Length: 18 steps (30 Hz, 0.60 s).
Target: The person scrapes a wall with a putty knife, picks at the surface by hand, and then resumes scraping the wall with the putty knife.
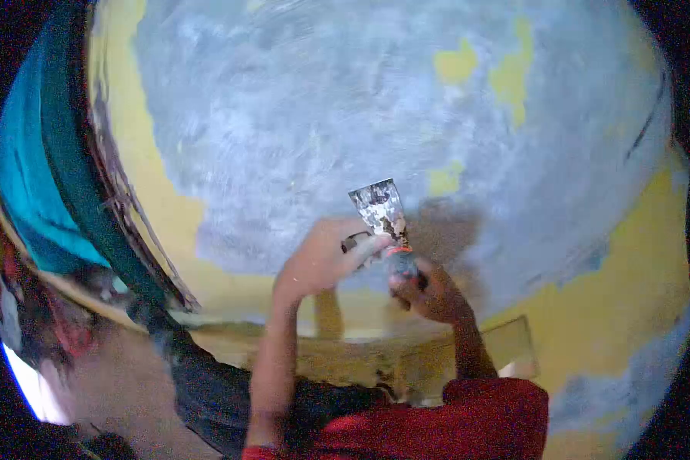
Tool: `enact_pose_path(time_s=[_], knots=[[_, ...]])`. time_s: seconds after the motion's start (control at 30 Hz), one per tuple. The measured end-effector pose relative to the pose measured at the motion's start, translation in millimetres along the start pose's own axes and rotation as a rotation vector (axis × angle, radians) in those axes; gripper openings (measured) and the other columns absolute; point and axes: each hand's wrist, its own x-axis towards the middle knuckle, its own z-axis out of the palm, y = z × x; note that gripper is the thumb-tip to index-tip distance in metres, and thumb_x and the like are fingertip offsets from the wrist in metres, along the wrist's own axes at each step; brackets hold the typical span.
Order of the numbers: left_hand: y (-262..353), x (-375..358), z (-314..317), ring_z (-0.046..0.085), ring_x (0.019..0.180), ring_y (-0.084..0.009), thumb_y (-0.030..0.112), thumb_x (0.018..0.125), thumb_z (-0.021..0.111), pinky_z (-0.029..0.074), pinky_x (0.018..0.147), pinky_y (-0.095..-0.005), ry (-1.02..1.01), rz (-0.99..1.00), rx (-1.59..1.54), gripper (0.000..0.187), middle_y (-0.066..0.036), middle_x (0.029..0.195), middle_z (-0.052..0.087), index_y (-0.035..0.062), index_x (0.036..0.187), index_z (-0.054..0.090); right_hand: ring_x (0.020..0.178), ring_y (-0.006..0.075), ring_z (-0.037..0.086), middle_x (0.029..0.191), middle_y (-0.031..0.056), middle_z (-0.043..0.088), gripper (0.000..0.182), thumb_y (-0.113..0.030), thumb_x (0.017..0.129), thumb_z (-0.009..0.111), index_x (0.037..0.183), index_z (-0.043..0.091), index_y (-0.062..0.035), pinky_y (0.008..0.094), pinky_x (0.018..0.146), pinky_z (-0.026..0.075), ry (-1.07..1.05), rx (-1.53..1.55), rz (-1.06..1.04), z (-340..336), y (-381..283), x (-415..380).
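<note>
Right hand (429, 295) is wrapped shut around the dark handle of a flat metal putty knife with an orange collar (385, 222), blade pointing up and its face smeared with dried grey filler. Left hand (318, 261) is curled loosely beside it, fingers (364, 245) reaching over to touch the lower part of the blade near the collar; it isn't really gripping anything as far as I can see.

My guess is the knife is light, with a thin blade that has some spring in it and a crusty, gritty surface. Hold it by the handle; the blade edges look like a bad spot for fingers.

Right behind it is the yellow wall with a big patch of grey-white plaster (345, 115), with a teal frame (61, 153) off to the left.
</note>
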Motion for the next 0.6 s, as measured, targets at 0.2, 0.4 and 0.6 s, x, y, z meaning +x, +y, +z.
enact_pose_path(time_s=[0.2, 0.4, 0.6], knots=[[1.7, 5.7, 6.1, 0.065, 0.071, -0.0388, 0.034, 0.101, 0.062, 0.052, 0.07, -0.0428, -0.014, 0.123, 0.335, 0.03, -0.019, 0.084, 0.071, 0.0051, 0.102, 0.072, 0.074, 0.0163, 0.062, 0.085, 0.0046, 0.065, 0.02, -0.018, 0.104, 0.061, 0.119, 0.063, -0.0057, 0.0332, 0.07, 0.053, 0.401, -0.44, -0.465, -30.7, -13.0, 1.3], [10.2, 7.1, 10.6, 0.067, 0.085, -0.0422, 0.037, 0.101, 0.058, 0.052, 0.076, -0.0464, -0.178, 0.03, 0.372, 0.031, -0.02, 0.095, 0.071, 0.0083, 0.105, 0.07, 0.08, 0.0202, 0.067, 0.092, 0.0097, 0.069, 0.025, -0.023, 0.107, 0.056, 0.123, 0.064, -0.0054, 0.0363, 0.08, 0.054, 0.654, -0.46, -0.164, -101.3, -79.8, -25.6], [5.7, 5.1, 7.5, 0.073, 0.087, -0.0268, 0.029, 0.103, 0.061, 0.058, 0.082, -0.0391, -0.187, 0.028, 0.47, 0.028, -0.015, 0.1, 0.075, 0.0043, 0.109, 0.071, 0.091, 0.0181, 0.068, 0.093, 0.016, 0.071, 0.036, -0.031, 0.108, 0.055, 0.13, 0.065, -0.0049, 0.0351, 0.088, 0.053, 0.846, -0.578, -0.194, -112.0, -126.6, -25.5]])
